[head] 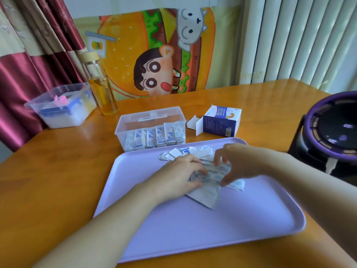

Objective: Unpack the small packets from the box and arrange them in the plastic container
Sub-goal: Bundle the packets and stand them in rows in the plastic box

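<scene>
My head carries the only camera, a wide-angle lens looking forward and down across the table (58, 161); my forearms come in from 7 and 4 o'clock; my left hand (179, 176) and right hand (239, 165) meet on the packets (213, 175) at centre, near the lens; the tray (193, 229) fills the lower half; plastic container (150, 117) at 12, box (220, 122) at 1, farther; curtain (29, 64) at 10, radiator (299, 39) at 2, farthest.

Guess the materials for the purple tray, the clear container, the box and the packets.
Tray: likely moulded plastic, matte lilac, with a rounded raised rim.
Clear container: transparent rigid plastic; the contents show through its walls.
Box: thin printed cardboard, white inside on the folded-open flaps.
Packets: probably paper or foil-lined wrappers, thin and creased; blur leaves it open.
</scene>
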